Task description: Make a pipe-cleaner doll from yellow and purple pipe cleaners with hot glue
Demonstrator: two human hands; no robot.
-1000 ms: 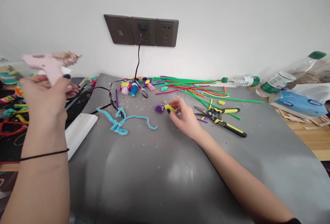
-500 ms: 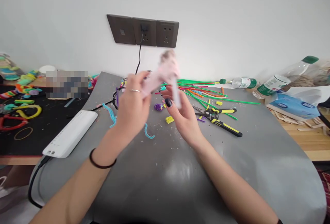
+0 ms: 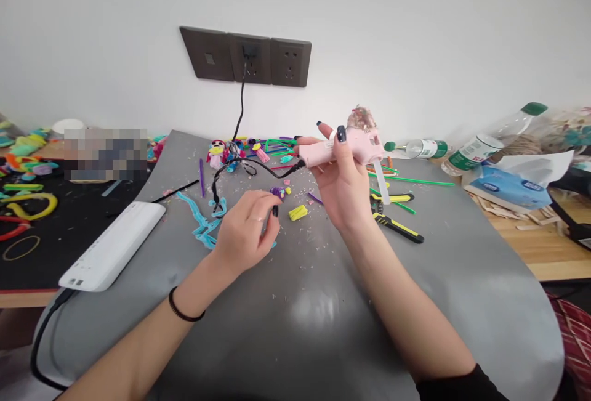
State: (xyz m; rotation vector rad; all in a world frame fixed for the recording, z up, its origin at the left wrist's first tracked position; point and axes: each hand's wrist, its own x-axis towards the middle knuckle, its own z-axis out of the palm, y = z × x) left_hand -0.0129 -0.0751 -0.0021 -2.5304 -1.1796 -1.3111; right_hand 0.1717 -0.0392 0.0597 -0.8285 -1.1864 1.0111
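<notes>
My right hand (image 3: 341,188) is wrapped round a pink glue gun (image 3: 353,145), held above the grey mat (image 3: 323,315) with its black cord (image 3: 240,170) trailing left toward the wall socket (image 3: 244,55). My left hand (image 3: 244,231) hovers low over the mat with curled fingers, its fingertips right by a small purple piece (image 3: 277,192); whether it grips it is unclear. A yellow piece (image 3: 298,212) lies just right of it. A light blue pipe cleaner (image 3: 201,222) lies left of that hand.
Yellow-black pliers (image 3: 397,225) lie right of my right hand. Several coloured sticks (image 3: 406,178) and small figures (image 3: 226,151) lie at the back. A white power strip (image 3: 113,246) sits at left. Bottles (image 3: 489,139), tissues (image 3: 510,188) and wooden sticks are at right.
The glue gun passed from my left hand to my right hand. My left hand dropped to the mat near the purple piece; my right hand rose from the pieces.
</notes>
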